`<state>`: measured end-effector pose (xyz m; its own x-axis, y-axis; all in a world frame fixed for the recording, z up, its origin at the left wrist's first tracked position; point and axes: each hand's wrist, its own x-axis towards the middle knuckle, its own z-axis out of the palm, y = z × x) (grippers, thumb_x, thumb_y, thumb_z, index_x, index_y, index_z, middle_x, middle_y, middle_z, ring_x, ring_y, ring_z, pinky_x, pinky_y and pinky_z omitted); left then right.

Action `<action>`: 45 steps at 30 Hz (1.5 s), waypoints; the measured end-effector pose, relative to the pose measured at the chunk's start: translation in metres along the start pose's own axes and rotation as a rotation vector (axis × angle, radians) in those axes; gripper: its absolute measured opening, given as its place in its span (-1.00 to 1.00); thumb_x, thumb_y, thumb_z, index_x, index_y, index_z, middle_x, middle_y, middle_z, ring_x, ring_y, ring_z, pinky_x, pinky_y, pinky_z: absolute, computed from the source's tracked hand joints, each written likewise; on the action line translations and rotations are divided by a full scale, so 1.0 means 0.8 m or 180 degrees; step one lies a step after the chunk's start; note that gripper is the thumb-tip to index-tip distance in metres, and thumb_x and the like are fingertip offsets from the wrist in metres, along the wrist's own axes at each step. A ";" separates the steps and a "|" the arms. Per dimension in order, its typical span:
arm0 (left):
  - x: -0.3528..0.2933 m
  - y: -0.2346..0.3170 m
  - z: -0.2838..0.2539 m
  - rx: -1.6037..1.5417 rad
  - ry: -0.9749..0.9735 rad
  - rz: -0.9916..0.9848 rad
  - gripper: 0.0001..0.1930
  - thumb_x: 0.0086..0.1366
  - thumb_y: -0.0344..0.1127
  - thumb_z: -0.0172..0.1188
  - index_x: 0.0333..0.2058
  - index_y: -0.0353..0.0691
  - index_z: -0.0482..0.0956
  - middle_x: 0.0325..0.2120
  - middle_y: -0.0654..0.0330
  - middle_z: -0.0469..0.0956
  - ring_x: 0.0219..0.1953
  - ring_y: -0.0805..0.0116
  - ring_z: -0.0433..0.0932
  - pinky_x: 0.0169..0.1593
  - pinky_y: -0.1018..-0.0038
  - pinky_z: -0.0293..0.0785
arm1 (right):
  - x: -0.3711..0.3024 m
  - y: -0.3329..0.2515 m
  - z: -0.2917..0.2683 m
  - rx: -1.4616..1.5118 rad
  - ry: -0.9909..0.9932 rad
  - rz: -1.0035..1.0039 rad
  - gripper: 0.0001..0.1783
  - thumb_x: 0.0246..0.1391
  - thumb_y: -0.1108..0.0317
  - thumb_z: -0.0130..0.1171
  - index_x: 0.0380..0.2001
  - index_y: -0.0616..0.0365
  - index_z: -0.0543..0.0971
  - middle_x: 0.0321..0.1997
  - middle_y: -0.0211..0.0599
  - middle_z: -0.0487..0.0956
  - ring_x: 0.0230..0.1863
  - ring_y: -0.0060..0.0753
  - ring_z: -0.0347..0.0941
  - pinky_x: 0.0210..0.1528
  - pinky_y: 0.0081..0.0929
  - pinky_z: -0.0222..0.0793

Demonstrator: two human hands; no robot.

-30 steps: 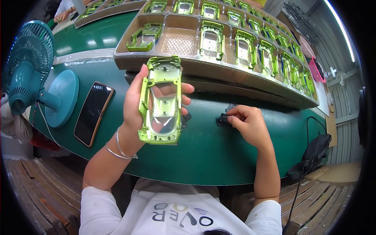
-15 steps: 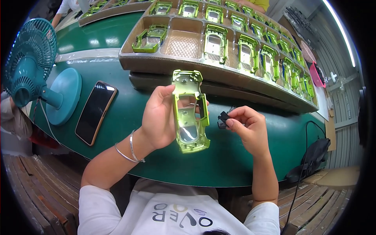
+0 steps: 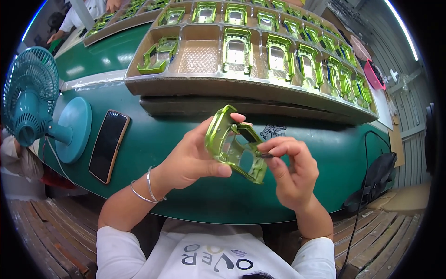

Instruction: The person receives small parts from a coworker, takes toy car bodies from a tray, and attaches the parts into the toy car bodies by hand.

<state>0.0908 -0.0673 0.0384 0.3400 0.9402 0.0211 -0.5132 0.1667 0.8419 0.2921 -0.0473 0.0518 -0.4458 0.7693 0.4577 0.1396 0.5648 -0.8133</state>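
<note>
A shiny lime-green plastic toy car body shell is tilted above the green table, its hollow inside turned partly toward me. My left hand is closed round its left side, thumb along the near edge and fingertips over the far edge. Between thumb and fingers, my right hand pinches a small black plastic piece at the right edge of the shell. Whether that piece touches the shell I cannot tell. Behind the right hand, a small heap of black plastic pieces lies on the table.
Across the back stands a wide cardboard box of compartments holding several green shells; one front compartment holds none. A phone and a teal fan are at the left. A black bag and cable are at the right. Another person's hand shows far left.
My left hand has turned the shell from nearly upright to a tilt. My right hand has brought the black piece left, up to the shell's edge. The whole view has shifted slightly.
</note>
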 end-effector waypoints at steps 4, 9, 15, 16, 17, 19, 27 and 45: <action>-0.001 0.003 -0.004 0.1019 -0.0417 0.0576 -0.18 -0.22 -0.42 0.41 0.03 -0.18 0.13 0.08 -0.04 0.16 0.11 0.14 0.21 0.10 0.30 0.25 | 0.007 0.004 0.004 -0.0591 -0.0082 -0.1080 -0.75 -0.26 0.66 0.13 -0.41 0.29 0.40 -0.39 -0.09 0.47 -0.44 -0.21 0.43 -0.41 -0.46 0.38; -0.004 0.003 0.000 0.1237 -0.0721 0.0959 -0.29 -0.14 -0.47 0.35 -0.01 -0.11 0.14 0.10 -0.18 0.09 0.15 0.01 0.13 0.12 0.20 0.19 | 0.008 0.005 -0.003 -0.1057 -0.0427 -0.1516 -0.71 -0.42 0.66 0.17 -0.46 0.28 0.46 -0.41 -0.11 0.51 -0.46 -0.23 0.47 -0.46 -0.45 0.41; -0.005 0.007 0.002 0.1875 -0.1069 0.1192 -0.33 -0.11 -0.50 0.31 -0.02 -0.11 0.14 0.06 -0.30 0.11 0.14 -0.05 0.15 0.08 0.24 0.24 | 0.007 0.004 -0.002 -0.1142 -0.0497 -0.1907 -0.74 -0.42 0.53 0.10 -0.49 0.40 0.47 -0.41 -0.02 0.49 -0.47 -0.21 0.46 -0.47 -0.45 0.43; -0.004 0.007 0.001 0.1939 -0.1077 0.1218 -0.33 -0.11 -0.50 0.31 -0.02 -0.12 0.15 0.04 -0.33 0.13 0.13 -0.06 0.17 0.07 0.24 0.25 | 0.007 0.003 -0.001 -0.1135 -0.0504 -0.1907 -0.74 -0.42 0.53 0.10 -0.49 0.40 0.47 -0.41 -0.02 0.49 -0.47 -0.21 0.46 -0.47 -0.45 0.43; -0.004 0.007 0.001 0.1937 -0.1068 0.1217 -0.33 -0.11 -0.50 0.31 -0.02 -0.12 0.15 0.04 -0.33 0.13 0.13 -0.06 0.17 0.07 0.24 0.25 | 0.006 0.001 -0.001 -0.1162 -0.0497 -0.1887 -0.74 -0.43 0.53 0.10 -0.50 0.40 0.48 -0.41 -0.01 0.49 -0.47 -0.22 0.47 -0.47 -0.46 0.43; -0.004 0.008 0.001 0.2068 -0.1072 0.1272 -0.34 -0.11 -0.49 0.32 -0.03 -0.12 0.15 0.03 -0.33 0.14 0.12 -0.07 0.17 0.07 0.24 0.24 | 0.006 0.000 0.000 -0.1185 -0.0495 -0.1869 -0.74 -0.44 0.52 0.10 -0.51 0.40 0.48 -0.41 -0.01 0.50 -0.46 -0.23 0.47 -0.48 -0.47 0.43; -0.005 0.008 0.001 0.2198 -0.1086 0.1350 -0.37 -0.09 -0.49 0.30 -0.05 -0.16 0.17 0.02 -0.31 0.17 0.12 -0.07 0.18 0.07 0.23 0.24 | 0.006 -0.003 -0.001 -0.1217 -0.0490 -0.1894 -0.75 -0.45 0.53 0.10 -0.52 0.40 0.49 -0.42 -0.02 0.50 -0.46 -0.25 0.48 -0.46 -0.49 0.45; -0.010 0.005 -0.001 0.2132 -0.1093 0.1369 -0.36 -0.14 -0.73 0.07 0.01 -0.25 0.22 0.09 -0.11 0.16 0.17 0.03 0.11 0.17 0.28 0.10 | 0.005 -0.002 -0.001 -0.1176 -0.0566 -0.1890 -0.76 -0.43 0.54 0.13 -0.52 0.39 0.50 -0.42 -0.03 0.51 -0.46 -0.26 0.49 -0.47 -0.51 0.44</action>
<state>0.0857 -0.0739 0.0412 0.4975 0.7217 0.4813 -0.1163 -0.4943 0.8615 0.2904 -0.0447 0.0552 -0.6720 0.2586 0.6939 0.1051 0.9609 -0.2563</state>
